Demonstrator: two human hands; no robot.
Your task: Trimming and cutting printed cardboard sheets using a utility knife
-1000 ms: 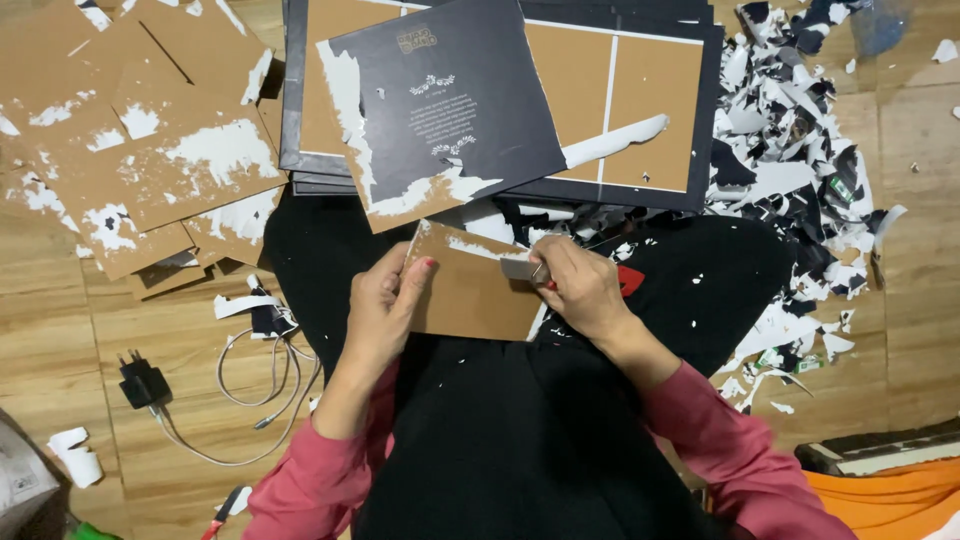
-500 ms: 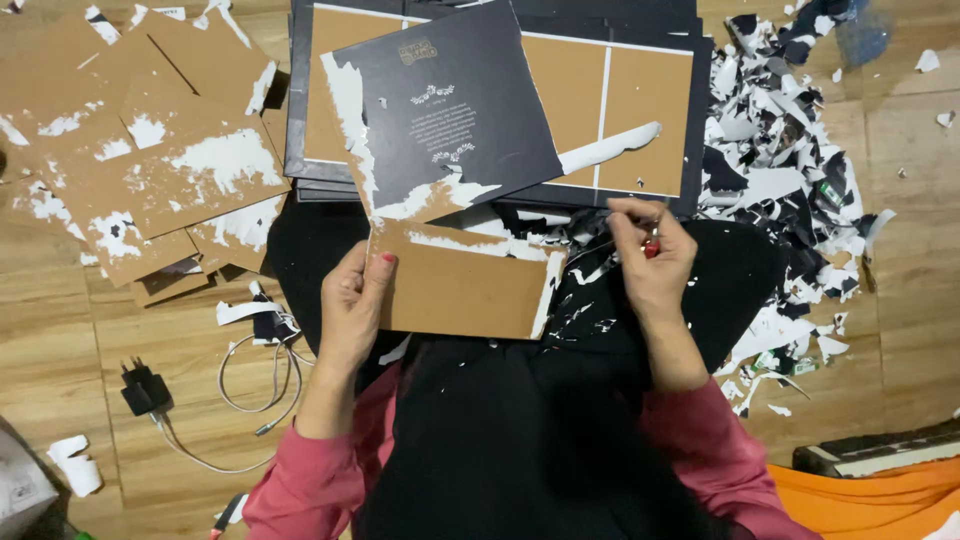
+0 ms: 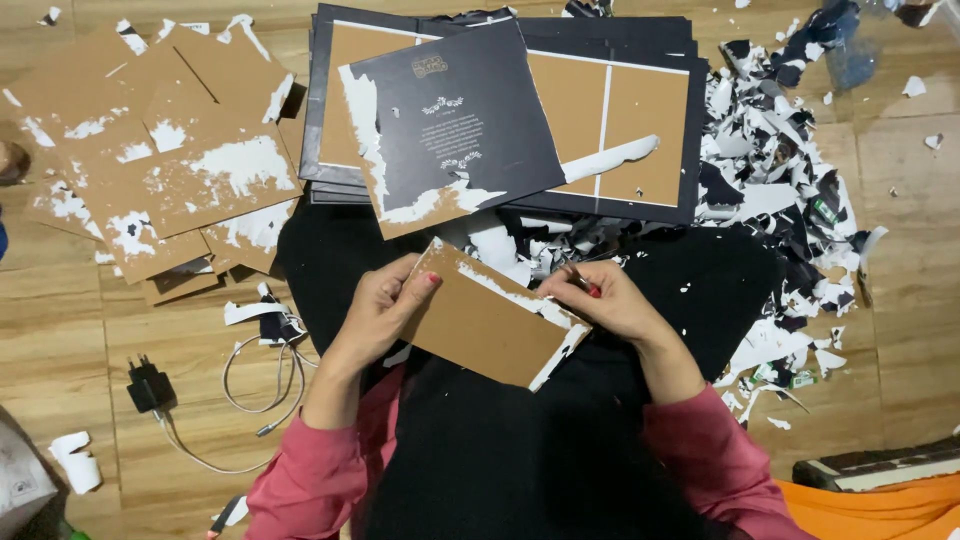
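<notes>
My left hand [image 3: 382,305] grips the left edge of a brown cardboard panel [image 3: 490,322] tilted over my black-clothed lap. White paper remnants cling to the panel's top and right edges. My right hand [image 3: 605,298] pinches at the panel's upper right edge, with a small red thing showing between its fingers. Just beyond the panel lies a black printed card [image 3: 450,120] with its paper partly torn away, resting on a stack of black-bordered brown boards [image 3: 620,120].
Stripped brown panels [image 3: 170,150] with white patches pile at the upper left. A heap of torn black and white paper scraps [image 3: 790,190] covers the right side. A black charger with a white cable [image 3: 160,390] lies on the wooden floor at left. Orange cloth [image 3: 890,505] sits at bottom right.
The right hand rose above the panel half a second ago and has come back down to its upper right edge. The panel has turned, its right end now lower.
</notes>
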